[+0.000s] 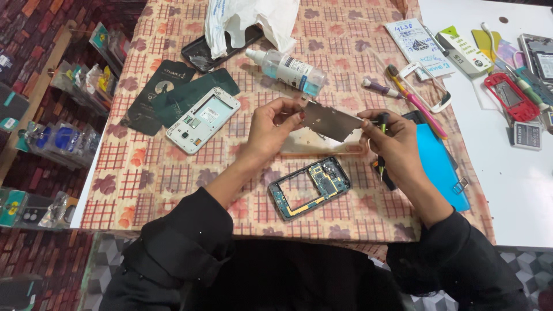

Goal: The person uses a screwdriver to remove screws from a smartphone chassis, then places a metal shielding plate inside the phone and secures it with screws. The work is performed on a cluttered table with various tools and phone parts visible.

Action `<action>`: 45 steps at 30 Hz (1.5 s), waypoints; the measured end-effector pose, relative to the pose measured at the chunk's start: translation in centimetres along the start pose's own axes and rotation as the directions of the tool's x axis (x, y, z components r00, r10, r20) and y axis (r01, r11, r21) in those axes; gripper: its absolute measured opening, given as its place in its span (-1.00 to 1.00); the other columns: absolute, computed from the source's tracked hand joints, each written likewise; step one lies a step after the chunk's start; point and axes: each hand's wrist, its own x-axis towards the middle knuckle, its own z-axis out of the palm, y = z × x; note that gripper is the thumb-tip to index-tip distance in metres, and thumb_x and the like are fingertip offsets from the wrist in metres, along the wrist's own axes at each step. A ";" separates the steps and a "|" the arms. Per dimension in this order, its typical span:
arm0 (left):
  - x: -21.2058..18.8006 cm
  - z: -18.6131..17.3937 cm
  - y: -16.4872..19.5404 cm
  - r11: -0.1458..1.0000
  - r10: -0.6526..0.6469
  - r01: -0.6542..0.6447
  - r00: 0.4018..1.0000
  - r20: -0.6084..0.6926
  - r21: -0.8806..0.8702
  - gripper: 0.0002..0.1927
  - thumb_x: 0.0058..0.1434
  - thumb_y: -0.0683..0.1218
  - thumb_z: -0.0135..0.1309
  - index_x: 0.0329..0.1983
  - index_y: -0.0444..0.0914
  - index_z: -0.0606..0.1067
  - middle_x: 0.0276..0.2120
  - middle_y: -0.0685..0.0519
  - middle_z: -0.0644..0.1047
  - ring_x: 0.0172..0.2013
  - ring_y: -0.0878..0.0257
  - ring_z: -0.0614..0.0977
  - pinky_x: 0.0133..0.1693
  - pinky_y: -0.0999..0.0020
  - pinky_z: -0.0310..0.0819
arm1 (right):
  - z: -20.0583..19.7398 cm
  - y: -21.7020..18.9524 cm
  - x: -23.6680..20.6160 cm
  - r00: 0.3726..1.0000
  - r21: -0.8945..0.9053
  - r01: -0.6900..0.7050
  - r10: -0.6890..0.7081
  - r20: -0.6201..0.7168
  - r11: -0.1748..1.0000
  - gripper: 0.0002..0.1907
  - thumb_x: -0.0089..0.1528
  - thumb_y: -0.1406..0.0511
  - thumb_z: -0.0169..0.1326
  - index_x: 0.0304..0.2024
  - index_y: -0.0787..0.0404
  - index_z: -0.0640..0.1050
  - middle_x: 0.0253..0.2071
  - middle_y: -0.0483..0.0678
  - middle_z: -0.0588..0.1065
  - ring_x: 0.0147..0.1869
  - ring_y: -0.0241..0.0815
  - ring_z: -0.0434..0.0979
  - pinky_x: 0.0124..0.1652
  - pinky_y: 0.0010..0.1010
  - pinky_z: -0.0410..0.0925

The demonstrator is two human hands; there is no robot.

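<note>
Both hands lifted over table (173, 190). Left hand (271, 129) and right hand (391, 144) pinch grey metal plate (329, 120); right grip also holds screwdriver (381, 147). Clear spray bottle (288, 69), white label, far centre.

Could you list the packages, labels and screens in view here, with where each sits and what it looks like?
Spray bottle: lying at the table's top centre, clear, white label.
Dark sleeves: flat packets, upper left.
White bag: crumpled, top edge.
Notepad: white, upper right.
Battery: grey label, far right.
</note>
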 end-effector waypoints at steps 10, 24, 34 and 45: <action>-0.6 0.4 4.8 0.843 0.299 -0.329 0.944 0.138 0.426 -0.89 0.26 -0.34 0.11 -0.18 -0.34 0.53 -0.17 0.02 0.59 -0.13 0.28 0.71 -0.10 0.39 0.67 | 0.2 -1.4 0.4 1.000 -0.066 -0.004 0.005 0.023 0.998 -0.80 0.30 0.50 0.04 -0.03 0.33 0.57 -0.23 -0.02 0.66 -0.49 -0.57 0.34 -0.54 -0.71 0.17; 0.0 -0.5 5.3 0.568 0.437 -0.533 0.841 0.318 0.627 -0.82 0.10 -0.35 0.19 -0.23 -0.34 0.53 -0.18 -0.07 0.61 -0.11 0.03 0.67 -0.08 0.23 0.57 | 0.1 -1.1 0.9 0.999 -0.018 -0.040 0.040 -0.002 0.999 -0.83 0.29 0.50 0.12 -0.07 0.29 0.60 -0.32 -0.13 0.59 -0.52 -0.56 0.29 -0.56 -0.69 0.12; 1.8 -1.7 4.4 0.585 0.423 -0.516 0.853 0.308 0.626 -0.85 0.09 -0.35 0.19 -0.27 -0.35 0.56 -0.22 -0.04 0.62 -0.15 0.05 0.68 -0.09 0.24 0.58 | 0.7 -1.2 2.4 0.998 0.011 -0.053 0.053 -0.018 0.999 -0.83 0.29 0.52 0.10 -0.08 0.30 0.59 -0.24 -0.07 0.63 -0.40 -0.54 0.50 -0.53 -0.70 0.23; 1.6 -1.1 5.5 0.663 0.393 -0.469 0.881 0.262 0.584 -0.65 0.09 -0.39 0.14 -0.02 -0.39 0.54 -0.16 -0.05 0.60 -0.13 0.13 0.70 -0.03 0.30 0.61 | 0.4 -1.3 2.4 1.000 -0.004 -0.015 0.014 -0.019 1.000 -0.83 0.29 0.52 0.12 -0.08 0.29 0.59 -0.27 -0.08 0.63 -0.53 -0.57 0.29 -0.56 -0.69 0.12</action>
